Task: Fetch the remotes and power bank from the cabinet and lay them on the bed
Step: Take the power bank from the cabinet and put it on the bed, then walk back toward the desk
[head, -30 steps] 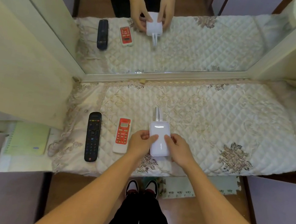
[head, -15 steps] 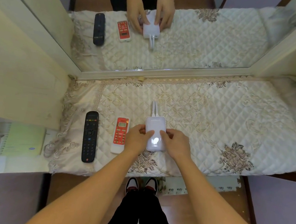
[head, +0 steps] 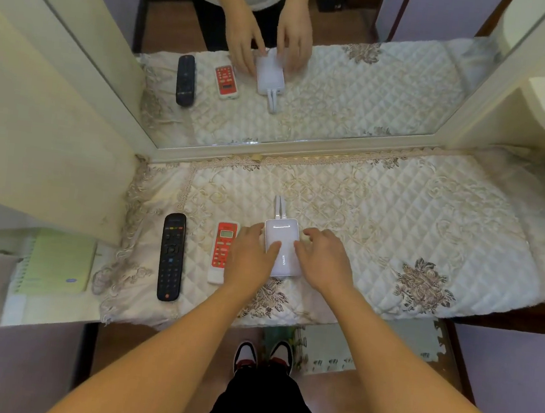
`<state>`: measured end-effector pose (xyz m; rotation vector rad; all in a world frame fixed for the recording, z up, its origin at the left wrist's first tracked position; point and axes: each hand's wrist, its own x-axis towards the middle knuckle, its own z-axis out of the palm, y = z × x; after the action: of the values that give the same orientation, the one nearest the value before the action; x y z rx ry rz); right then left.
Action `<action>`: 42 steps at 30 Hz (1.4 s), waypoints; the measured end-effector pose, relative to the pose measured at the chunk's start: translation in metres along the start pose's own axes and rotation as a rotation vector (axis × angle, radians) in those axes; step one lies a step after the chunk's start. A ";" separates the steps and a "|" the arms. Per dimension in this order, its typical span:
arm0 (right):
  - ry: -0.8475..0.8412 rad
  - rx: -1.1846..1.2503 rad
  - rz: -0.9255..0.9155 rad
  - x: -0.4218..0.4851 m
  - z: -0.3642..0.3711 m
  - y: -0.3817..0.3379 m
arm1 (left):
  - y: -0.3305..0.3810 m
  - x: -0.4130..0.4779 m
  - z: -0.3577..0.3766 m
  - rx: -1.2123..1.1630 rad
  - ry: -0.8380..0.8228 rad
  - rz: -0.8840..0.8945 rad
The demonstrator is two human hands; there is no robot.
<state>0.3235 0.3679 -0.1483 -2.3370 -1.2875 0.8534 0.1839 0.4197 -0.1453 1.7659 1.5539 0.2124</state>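
1. The power bank (head: 288, 241) lies flat on the bed (head: 396, 232), near its front edge, with a white cord loop (head: 279, 207) sticking out at its 12 o'clock end.
2. The left hand (head: 249, 257) is at its 9 o'clock side: fingers straight along that edge, thumb (head: 273, 250) laid on the top face.
3. The right hand (head: 325, 265) is at its 3 o'clock side, fingers spread and relaxed, tips touching the edge. Neither hand curls round it.
4. A red remote (head: 222, 251) lies just beside it at 9 o'clock, partly under the left hand.
5. A black remote (head: 171, 256) lies farther out at 9 o'clock, parallel to the red one and apart from it.
6. A mirror (head: 360, 91) at 12 o'clock reflects all three items and both hands.
7. A green notebook (head: 57, 261) sits off the bed at 9 o'clock.
8. Shoes (head: 263, 356) show at 6 o'clock.
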 end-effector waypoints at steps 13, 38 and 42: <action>0.324 -0.340 -0.367 -0.049 -0.058 -0.048 | 0.021 -0.039 -0.070 0.569 0.259 0.562; 0.542 -0.327 0.288 -0.170 -0.055 0.016 | 0.075 -0.055 -0.016 0.533 -0.077 1.144; 0.619 -0.316 0.496 -0.225 -0.041 0.028 | 0.082 -0.081 0.001 0.523 -0.189 1.336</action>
<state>0.2759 0.1626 -0.0557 -2.8914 -0.6235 -0.0068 0.2281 0.3481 -0.0664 2.8863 0.0595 0.2604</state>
